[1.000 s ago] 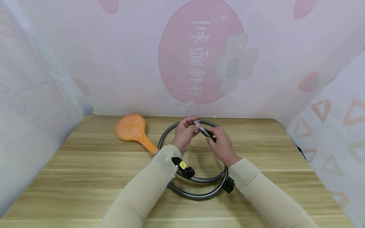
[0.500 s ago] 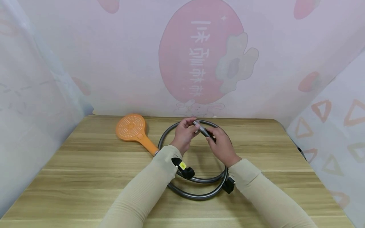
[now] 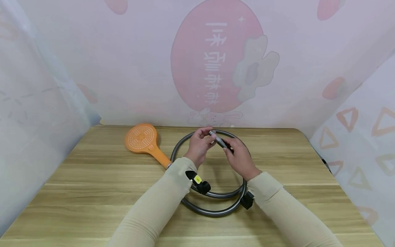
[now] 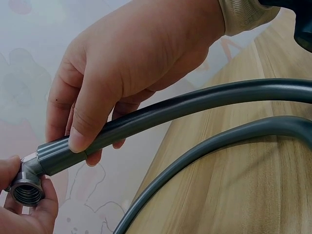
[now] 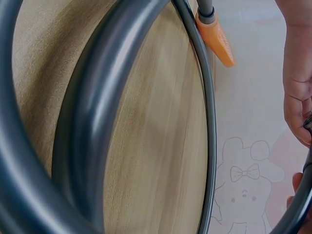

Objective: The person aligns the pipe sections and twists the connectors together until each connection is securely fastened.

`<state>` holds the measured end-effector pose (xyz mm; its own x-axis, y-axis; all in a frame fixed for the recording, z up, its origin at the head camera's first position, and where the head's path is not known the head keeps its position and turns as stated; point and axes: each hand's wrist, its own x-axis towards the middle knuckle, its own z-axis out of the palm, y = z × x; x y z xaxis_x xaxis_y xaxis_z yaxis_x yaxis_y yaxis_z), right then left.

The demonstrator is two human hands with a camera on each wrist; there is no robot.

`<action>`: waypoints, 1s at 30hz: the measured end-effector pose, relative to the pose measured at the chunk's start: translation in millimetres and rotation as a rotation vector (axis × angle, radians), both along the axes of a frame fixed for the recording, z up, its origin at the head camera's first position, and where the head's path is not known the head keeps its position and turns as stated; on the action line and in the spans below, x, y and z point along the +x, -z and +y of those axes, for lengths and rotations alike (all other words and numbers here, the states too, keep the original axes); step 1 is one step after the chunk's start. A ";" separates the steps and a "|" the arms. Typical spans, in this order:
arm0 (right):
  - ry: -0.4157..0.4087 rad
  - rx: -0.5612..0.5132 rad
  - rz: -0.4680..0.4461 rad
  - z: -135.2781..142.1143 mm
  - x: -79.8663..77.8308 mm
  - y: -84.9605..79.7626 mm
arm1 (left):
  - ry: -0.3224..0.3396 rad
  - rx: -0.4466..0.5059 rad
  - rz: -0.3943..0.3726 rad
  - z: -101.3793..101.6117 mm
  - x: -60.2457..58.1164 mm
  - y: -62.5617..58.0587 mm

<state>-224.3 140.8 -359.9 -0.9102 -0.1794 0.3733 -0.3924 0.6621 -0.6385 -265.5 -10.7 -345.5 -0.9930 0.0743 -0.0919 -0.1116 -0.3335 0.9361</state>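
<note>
A dark grey shower hose (image 3: 213,213) lies coiled in loops on the table, its free end raised between both hands. My left hand (image 3: 199,145) pinches the metal elbow fitting (image 4: 30,181) at that end; the fitting's threaded opening shows in the left wrist view. Just behind the fitting, my right hand (image 3: 242,159) grips the hose's end sleeve (image 4: 61,155) with thumb and fingers. An orange shower head (image 3: 141,138) lies spray face up to the left of the coil, its handle running to the hose beside my left sleeve. In the right wrist view most of my right hand is out of frame.
The wooden table (image 3: 92,199) reaches back to a printed curtain (image 3: 139,68) with pink pictures. More curtain (image 3: 37,120) stands along the left side and along the right. A black wrist camera (image 3: 203,187) hangs under my left wrist, above the hose loops.
</note>
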 end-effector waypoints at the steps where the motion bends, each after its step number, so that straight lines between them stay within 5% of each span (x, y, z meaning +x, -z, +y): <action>1: -0.002 -0.003 0.000 0.0 -0.1 0.3 | 0.000 0.000 -0.001 -0.1 0.0 -0.1; 30: -0.026 0.002 -0.067 2.1 -2.5 -0.9 | 0.022 -0.012 0.007 -0.8 -1.7 0.1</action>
